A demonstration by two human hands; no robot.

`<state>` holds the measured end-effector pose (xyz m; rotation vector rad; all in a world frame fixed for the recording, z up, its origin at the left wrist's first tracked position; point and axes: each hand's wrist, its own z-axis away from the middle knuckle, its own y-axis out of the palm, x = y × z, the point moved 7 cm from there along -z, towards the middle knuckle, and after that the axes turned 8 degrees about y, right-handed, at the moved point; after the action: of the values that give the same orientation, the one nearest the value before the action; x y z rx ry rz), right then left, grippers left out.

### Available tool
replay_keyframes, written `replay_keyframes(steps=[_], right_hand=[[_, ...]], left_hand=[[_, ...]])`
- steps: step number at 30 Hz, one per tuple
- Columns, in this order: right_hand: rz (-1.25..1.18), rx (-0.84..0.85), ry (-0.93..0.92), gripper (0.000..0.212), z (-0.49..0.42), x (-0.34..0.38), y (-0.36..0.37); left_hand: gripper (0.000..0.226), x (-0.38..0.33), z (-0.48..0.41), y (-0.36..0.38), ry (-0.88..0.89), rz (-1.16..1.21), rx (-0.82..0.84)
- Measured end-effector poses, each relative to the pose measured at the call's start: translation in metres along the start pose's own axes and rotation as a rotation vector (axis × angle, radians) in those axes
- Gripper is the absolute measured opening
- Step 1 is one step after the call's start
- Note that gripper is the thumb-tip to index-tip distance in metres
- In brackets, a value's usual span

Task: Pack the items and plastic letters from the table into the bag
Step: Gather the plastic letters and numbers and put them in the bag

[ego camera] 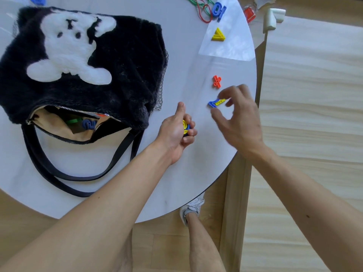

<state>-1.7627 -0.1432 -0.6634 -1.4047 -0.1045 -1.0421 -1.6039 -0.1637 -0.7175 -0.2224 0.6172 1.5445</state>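
Furniture: round white table (196, 173), matte top, thin dark rim at the near edge. A bright patch of light (235, 50) falls on its far right part.

Floor (157, 246): tan wood planks under the table's near edge.

Right of the table: upright pale wooden strip (233, 193), then a broad pale wood-grain surface (314, 95); whether floor or furniture top, cannot tell. A white foam corner guard (274, 17) sits on its far corner.

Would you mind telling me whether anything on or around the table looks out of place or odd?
Nothing looks spilled or damaged. The one odd thing is a red item in clear wrapping that seems to lie just past the far right rim of the table; red and green cords lie tangled near it.
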Motion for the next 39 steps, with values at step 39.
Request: replay_keyframes(steps=[39], right_hand=[[0.122,0.035,0.074,0.035,-0.084,-0.011,0.011]], left_hand=[[0.039,-0.016,-0.037,0.041,-0.081,0.233,0.087]])
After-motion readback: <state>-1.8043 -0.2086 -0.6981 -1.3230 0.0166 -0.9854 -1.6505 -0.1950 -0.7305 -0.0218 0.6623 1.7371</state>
